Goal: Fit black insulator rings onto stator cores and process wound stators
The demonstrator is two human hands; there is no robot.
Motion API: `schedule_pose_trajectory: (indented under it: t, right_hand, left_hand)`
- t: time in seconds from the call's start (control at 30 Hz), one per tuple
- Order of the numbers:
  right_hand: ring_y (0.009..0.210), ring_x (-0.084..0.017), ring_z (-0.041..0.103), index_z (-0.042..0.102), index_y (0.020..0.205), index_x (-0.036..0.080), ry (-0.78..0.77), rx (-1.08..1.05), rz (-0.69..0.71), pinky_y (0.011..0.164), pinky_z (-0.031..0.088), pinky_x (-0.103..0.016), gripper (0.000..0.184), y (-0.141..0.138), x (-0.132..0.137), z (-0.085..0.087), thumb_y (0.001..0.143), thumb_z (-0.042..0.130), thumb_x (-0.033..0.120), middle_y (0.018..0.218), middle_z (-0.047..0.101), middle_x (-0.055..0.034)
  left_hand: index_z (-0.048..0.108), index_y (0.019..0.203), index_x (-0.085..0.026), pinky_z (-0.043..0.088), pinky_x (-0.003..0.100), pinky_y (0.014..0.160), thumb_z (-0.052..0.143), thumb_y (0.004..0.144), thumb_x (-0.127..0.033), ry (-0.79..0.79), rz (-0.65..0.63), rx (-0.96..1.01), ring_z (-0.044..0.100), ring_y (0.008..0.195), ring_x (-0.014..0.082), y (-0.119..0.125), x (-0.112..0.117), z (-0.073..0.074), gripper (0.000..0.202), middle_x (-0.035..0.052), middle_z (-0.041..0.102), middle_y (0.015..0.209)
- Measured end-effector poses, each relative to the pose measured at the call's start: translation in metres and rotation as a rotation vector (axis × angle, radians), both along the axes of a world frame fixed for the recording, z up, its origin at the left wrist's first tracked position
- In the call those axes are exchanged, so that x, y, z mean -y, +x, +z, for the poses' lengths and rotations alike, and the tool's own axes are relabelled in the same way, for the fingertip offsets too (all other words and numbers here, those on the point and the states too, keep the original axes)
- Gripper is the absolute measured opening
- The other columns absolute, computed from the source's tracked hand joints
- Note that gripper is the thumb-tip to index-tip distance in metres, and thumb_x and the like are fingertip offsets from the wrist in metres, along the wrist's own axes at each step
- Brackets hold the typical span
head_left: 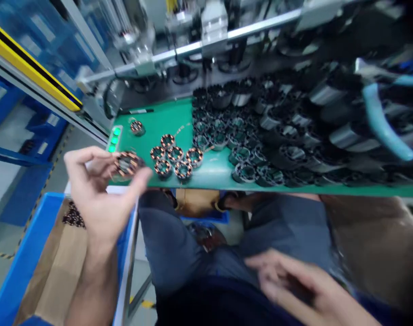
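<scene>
My left hand (103, 194) is closed on a copper-wound motor stator (127, 164), gripping it between thumb and fingers above the table's left front corner. Just right of it, a group of several similar stators (175, 155) lies on the green mat (216, 174), windings facing up. One more stator (136, 127) sits apart near the back left of the mat. My right hand (291, 285) hovers over my lap, slightly blurred, its fingers loosely curled and apart, and I see nothing in it.
Many dark metal rings (243, 172) crowd the middle and right of the table. Blue-handled pliers (385, 122) show at the right. A green-lit box (114, 139) and a pen (136, 111) are at the left. Below stands a blue bin (33, 231) with cardboard inside. A machine rail (193, 46) crosses behind.
</scene>
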State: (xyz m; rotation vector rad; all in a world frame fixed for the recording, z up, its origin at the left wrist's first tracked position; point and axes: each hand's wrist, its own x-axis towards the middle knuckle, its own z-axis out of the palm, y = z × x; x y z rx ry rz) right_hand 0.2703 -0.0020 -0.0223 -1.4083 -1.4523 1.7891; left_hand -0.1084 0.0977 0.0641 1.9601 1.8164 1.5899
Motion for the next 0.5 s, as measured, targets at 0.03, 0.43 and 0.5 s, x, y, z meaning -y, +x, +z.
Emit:
schedule_pose_trajectory:
  t: [0.03, 0.43, 0.5]
  right_hand:
    - [0.081, -0.016, 0.082, 0.091, 0.129, 0.030, -0.018, -0.104, -0.035, 0.083, 0.068, -0.020, 0.031, -0.009, -0.007, 0.013, 0.110, 0.088, 0.053, 0.090, 0.084, -0.0028]
    - [0.100, -0.013, 0.087, 0.081, 0.150, 0.029, -0.265, -0.616, -0.017, 0.093, 0.071, -0.023, 0.038, -0.046, -0.036, 0.038, 0.114, 0.090, 0.040, 0.122, 0.091, -0.0018]
    - [0.095, -0.012, 0.086, 0.084, 0.145, 0.028, -0.261, -0.620, -0.018, 0.091, 0.072, -0.022, 0.034, -0.045, -0.035, 0.037, 0.114, 0.091, 0.039, 0.119, 0.091, -0.0015]
  left_hand:
    - [0.068, 0.142, -0.035, 0.074, 0.040, 0.091, 0.116, 0.082, -0.041, -0.041, -0.137, 0.016, 0.087, 0.108, 0.0253, 0.020, 0.021, 0.000, 0.077, 0.0005, 0.081, 0.123]
    - [0.087, 0.147, -0.040, 0.075, 0.030, 0.080, 0.111, 0.092, -0.039, -0.347, -0.615, 0.111, 0.091, 0.100, 0.0209, 0.070, 0.083, -0.046, 0.059, -0.0008, 0.092, 0.134]
    - [0.094, 0.131, -0.044, 0.075, 0.033, 0.081, 0.104, 0.100, -0.039, -0.419, -0.557, 0.171, 0.089, 0.093, 0.0200, 0.063, 0.088, -0.036, 0.033, -0.0038, 0.092, 0.124]
